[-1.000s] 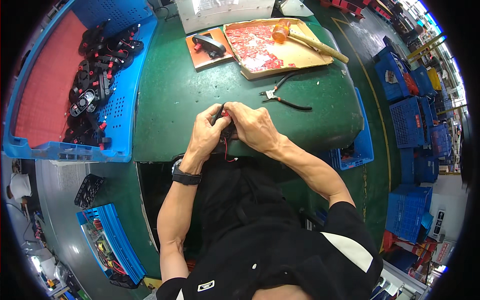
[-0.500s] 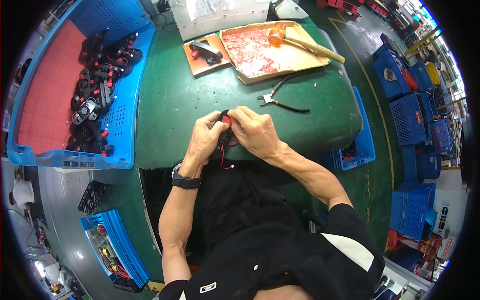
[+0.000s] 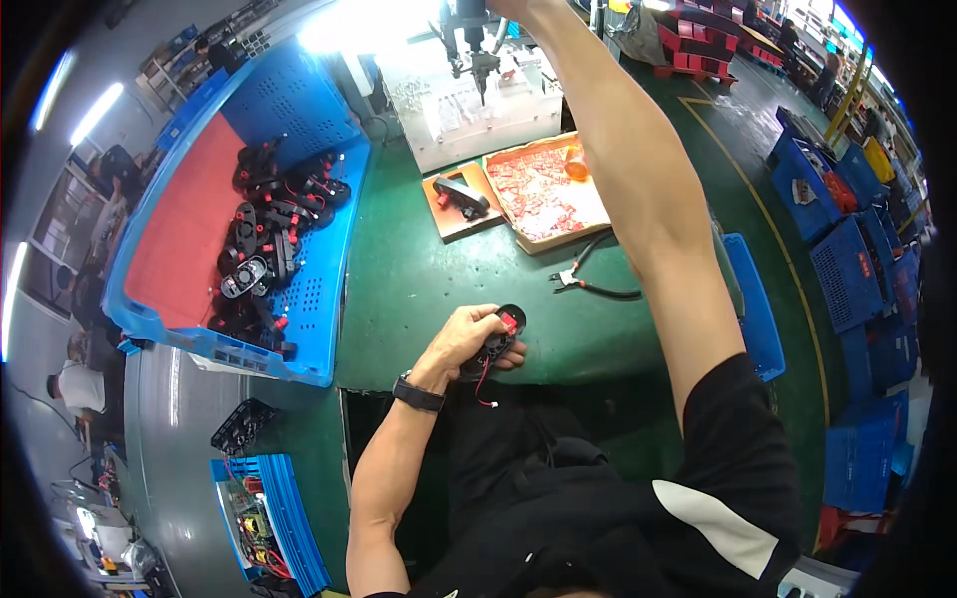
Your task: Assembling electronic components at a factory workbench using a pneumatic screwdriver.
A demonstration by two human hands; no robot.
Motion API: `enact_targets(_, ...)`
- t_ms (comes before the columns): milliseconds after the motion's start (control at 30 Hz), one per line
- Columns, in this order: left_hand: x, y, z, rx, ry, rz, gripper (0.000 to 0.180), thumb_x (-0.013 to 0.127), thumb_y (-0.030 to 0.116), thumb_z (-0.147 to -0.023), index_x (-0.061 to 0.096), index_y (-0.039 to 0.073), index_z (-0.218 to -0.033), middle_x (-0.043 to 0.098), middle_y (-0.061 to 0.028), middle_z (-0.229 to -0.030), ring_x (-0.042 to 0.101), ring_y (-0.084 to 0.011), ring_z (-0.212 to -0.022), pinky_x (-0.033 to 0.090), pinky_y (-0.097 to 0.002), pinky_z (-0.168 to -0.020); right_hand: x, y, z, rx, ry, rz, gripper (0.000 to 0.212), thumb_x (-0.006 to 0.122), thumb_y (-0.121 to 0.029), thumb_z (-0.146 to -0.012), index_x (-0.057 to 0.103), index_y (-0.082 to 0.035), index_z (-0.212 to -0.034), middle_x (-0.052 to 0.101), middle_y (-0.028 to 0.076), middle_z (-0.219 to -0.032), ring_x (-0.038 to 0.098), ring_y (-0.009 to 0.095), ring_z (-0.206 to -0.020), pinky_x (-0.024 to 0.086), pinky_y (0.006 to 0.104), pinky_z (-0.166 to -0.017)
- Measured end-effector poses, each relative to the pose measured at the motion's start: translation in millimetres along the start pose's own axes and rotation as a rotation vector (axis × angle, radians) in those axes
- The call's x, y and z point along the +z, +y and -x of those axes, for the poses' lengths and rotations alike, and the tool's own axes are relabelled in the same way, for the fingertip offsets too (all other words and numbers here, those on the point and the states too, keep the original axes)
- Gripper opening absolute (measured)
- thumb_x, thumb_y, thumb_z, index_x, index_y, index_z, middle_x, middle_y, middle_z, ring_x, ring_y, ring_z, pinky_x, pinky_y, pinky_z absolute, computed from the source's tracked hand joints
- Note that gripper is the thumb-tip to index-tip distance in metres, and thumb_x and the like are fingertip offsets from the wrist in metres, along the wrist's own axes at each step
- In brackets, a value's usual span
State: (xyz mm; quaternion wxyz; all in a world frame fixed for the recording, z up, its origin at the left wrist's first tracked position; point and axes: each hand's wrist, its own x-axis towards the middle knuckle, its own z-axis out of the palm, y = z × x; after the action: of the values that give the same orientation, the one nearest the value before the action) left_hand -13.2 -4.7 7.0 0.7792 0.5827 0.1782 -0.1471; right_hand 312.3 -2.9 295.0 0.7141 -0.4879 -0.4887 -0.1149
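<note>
My left hand is closed around a black plastic housing above the front edge of the green bench. A red piece sits in the housing, and a thin red wire with a small white connector hangs from it. My right arm stretches far forward. At the top edge my right hand is mostly cut off, close to a dark machine head with a pointed lower end; its fingers do not show. On the bench lie black-handled cutting pliers, apart from both hands.
A blue crate at left holds several similar black housings. Farther back are a cardboard tray of red bits with an amber mallet head, and another housing on a flat box. Blue crates stand at right.
My right hand has let go of the housing and moved up and forward to the machine head. My left hand keeps the housing. The view has tilted upward.
</note>
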Motion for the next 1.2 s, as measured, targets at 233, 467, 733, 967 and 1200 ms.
enact_targets(233,-33,1,13,-0.048,-0.022,0.112,0.021,0.049,0.005,-0.093,0.057,-0.008,-0.108,0.070,-0.0282,-0.090,0.074,-0.0356,-0.072,0.065,-0.0401,-0.063,8,-30,111,0.422,-0.147,-0.190,0.020,0.071,-0.017,-0.091,0.063,-0.003,-0.103,0.058,-0.001,-0.074,0.052,0.009,-0.061,0.042,0.0242,-0.055)
enact_targets(467,-37,7,15,-0.050,-0.094,0.096,0.023,0.053,0.009,-0.095,0.057,-0.007,-0.111,0.071,-0.0243,-0.090,0.074,-0.0288,-0.073,0.064,-0.0339,-0.059,13,-141,222,0.219,0.164,-0.100,0.021,0.064,-0.001,-0.089,0.059,0.002,-0.109,0.059,0.003,-0.074,0.057,0.009,-0.056,0.046,0.0233,-0.049)
enact_targets(733,-37,3,16,-0.046,-0.083,0.038,0.023,0.055,0.011,-0.096,0.056,-0.007,-0.110,0.072,-0.0253,-0.093,0.074,-0.0294,-0.074,0.062,-0.0324,-0.057,32,-111,270,0.051,0.091,-0.050,0.026,0.078,-0.012,-0.082,0.061,0.000,-0.098,0.058,0.000,-0.068,0.055,0.007,-0.061,0.045,0.0253,-0.056)
enact_targets(967,-32,2,14,-0.029,-0.058,0.064,0.024,0.061,0.012,-0.092,0.060,-0.006,-0.108,0.072,-0.0241,-0.091,0.073,-0.0283,-0.071,0.061,-0.0324,-0.056,36,-109,283,0.120,0.036,-0.068,0.025,0.076,-0.007,-0.084,0.060,0.002,-0.100,0.061,0.001,-0.073,0.057,0.006,-0.064,0.046,0.0236,-0.057)
enact_targets(1200,-31,4,16,-0.013,-0.047,0.045,0.027,0.062,0.014,-0.091,0.058,-0.005,-0.110,0.072,-0.0227,-0.088,0.073,-0.0281,-0.069,0.061,-0.0323,-0.055,36,-100,286,0.070,0.013,-0.006,0.026,0.077,-0.005,-0.084,0.061,0.003,-0.103,0.064,0.001,-0.077,0.060,0.006,-0.067,0.049,0.0224,-0.060)
